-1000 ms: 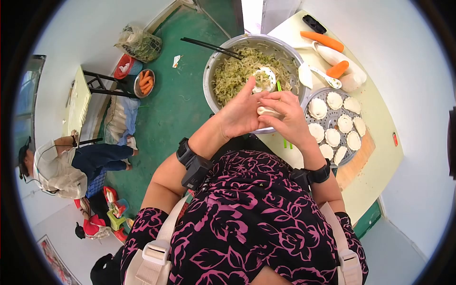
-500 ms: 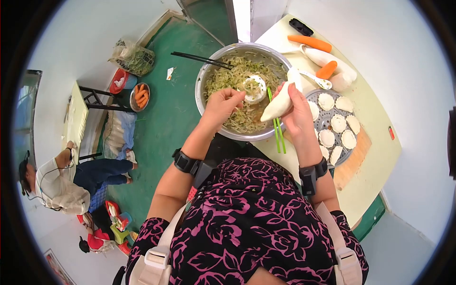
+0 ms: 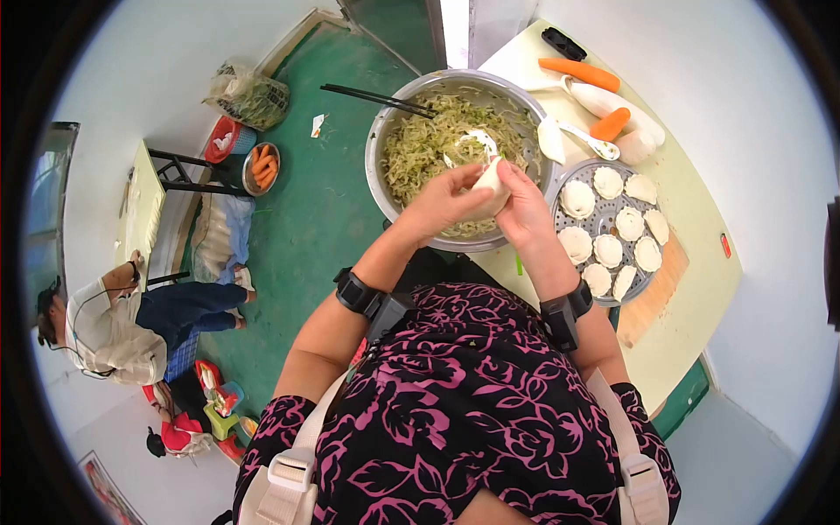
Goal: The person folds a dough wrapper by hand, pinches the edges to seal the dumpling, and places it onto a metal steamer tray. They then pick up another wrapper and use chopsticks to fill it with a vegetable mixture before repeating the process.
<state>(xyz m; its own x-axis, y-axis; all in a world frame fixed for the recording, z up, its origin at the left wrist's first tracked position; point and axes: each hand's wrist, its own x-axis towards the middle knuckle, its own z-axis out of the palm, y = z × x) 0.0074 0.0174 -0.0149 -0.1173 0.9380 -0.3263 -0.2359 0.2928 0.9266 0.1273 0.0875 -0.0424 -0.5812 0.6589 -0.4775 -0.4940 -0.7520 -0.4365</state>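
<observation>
Between my left hand (image 3: 448, 203) and my right hand (image 3: 528, 208) is a pale dough dumpling (image 3: 492, 191), gripped from both sides with bent fingers over the near part of a large metal bowl (image 3: 374, 166). The bowl holds shredded green vegetable filling (image 3: 416, 149). A white rounded dish or scoop (image 3: 479, 138) sits in the filling, partly hidden by my fingers. On the bowl's right rim lies a white dough-like piece (image 3: 550, 140). Black chopsticks (image 3: 376, 98) rest across the left rim. Only the tip of a green chopstick (image 3: 519, 264) shows below my right hand.
To the right, a perforated steamer tray (image 3: 604, 199) holds several dumplings, beside a wooden board (image 3: 652, 302). Carrots (image 3: 579, 72), white radishes (image 3: 617, 109) and a white spoon (image 3: 591, 140) lie behind. At left, another person (image 3: 114, 324) is at a table.
My left hand has left the filling and moved right to join my right hand on the dough. The dough has folded into a more compact shape, and my right hand has shifted slightly left.
</observation>
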